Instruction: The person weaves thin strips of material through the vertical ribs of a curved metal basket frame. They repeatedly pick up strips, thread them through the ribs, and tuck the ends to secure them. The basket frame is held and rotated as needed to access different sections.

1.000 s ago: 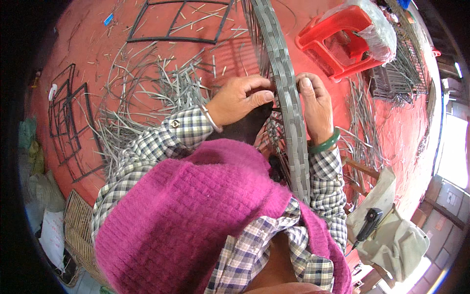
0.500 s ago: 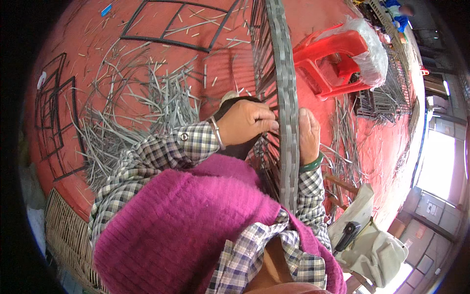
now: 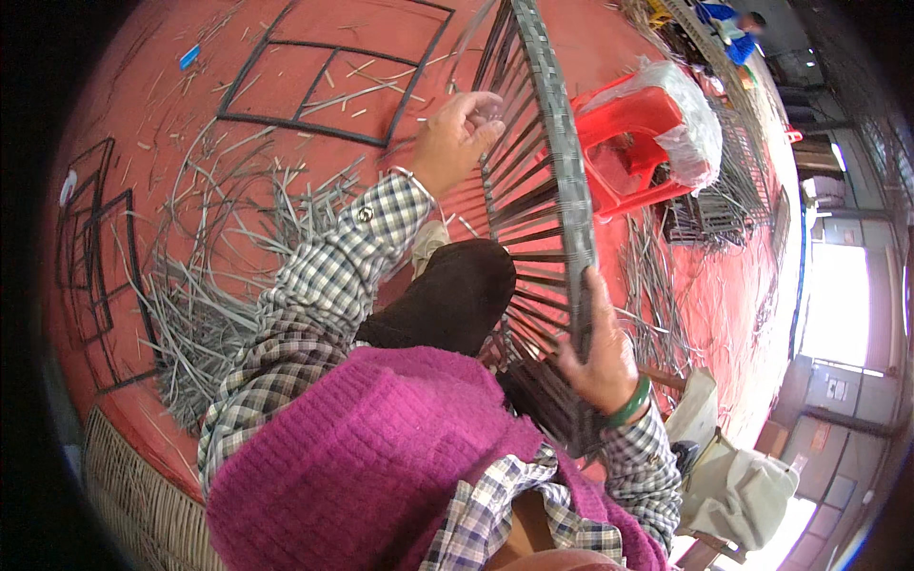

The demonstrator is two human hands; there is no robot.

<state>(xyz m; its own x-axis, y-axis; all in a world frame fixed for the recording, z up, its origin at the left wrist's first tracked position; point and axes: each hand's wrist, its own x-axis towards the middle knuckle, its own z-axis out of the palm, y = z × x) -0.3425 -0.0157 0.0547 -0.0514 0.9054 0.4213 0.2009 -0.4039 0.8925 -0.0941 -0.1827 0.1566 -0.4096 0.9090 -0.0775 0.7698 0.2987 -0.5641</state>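
A tall frame with a grey woven edge band [image 3: 562, 162] and rows of dark strips [image 3: 524, 205] stands upright before me. My right hand [image 3: 607, 354] grips the near part of that band, thumb on one side and fingers on the other. My left hand [image 3: 457, 143] is raised at the left of the strips, its fingers curled toward the thumb. What it pinches, if anything, is too blurred to tell. Above it a thin blurred strip curves up toward the frame's top. My dark-trousered knee [image 3: 452, 285] is beside the frame's lower strips.
Grey loose strips [image 3: 214, 314] lie heaped on the red floor at left. Dark metal frames [image 3: 328, 48] lie beyond and far left. A red plastic stool [image 3: 633, 133] with a plastic cover stands at right. A person in blue [image 3: 733, 33] is far off at upper right.
My left hand has left the band and moved up and away. My right hand has slid nearer to me along the band. The frame has tilted, showing more of its strips.
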